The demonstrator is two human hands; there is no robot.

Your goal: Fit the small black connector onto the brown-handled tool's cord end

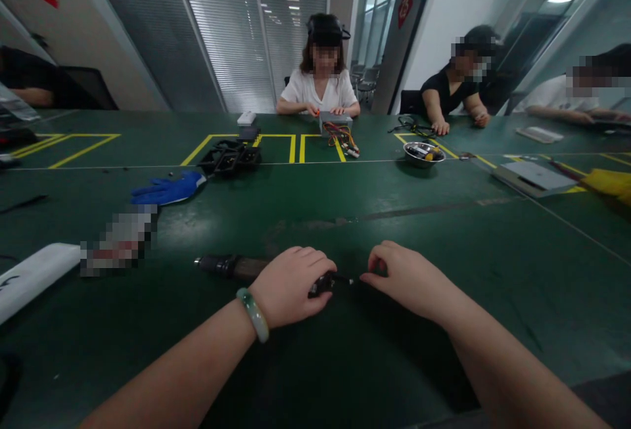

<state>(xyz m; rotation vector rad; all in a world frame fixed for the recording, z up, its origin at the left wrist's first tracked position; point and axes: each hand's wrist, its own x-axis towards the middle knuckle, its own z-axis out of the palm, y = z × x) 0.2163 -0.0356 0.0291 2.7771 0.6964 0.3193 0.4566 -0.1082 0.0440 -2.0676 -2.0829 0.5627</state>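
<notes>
My left hand (pixel 293 288) is wrapped over the rear end of what looks like an electric screwdriver (pixel 246 267), lying on the green table. Its dark body and silver tip point left, while a short black cord end (pixel 342 279) sticks out on the right, past my fingers. Just beyond that end is my right hand (pixel 407 278), its thumb and fingers curled together in a pinch. Whatever may be between those fingertips is too small or hidden to make out. A green bangle (pixel 253 315) circles my left wrist.
To the left lie a blue glove (pixel 167 188), a blurred-out flat item (pixel 121 242) and a white case (pixel 37 278). Black parts (pixel 229 156), a metal bowl (pixel 424 155) and a grey panel (pixel 539 176) sit farther off. Across the table, a person handles a box with coloured wires (pixel 340 136).
</notes>
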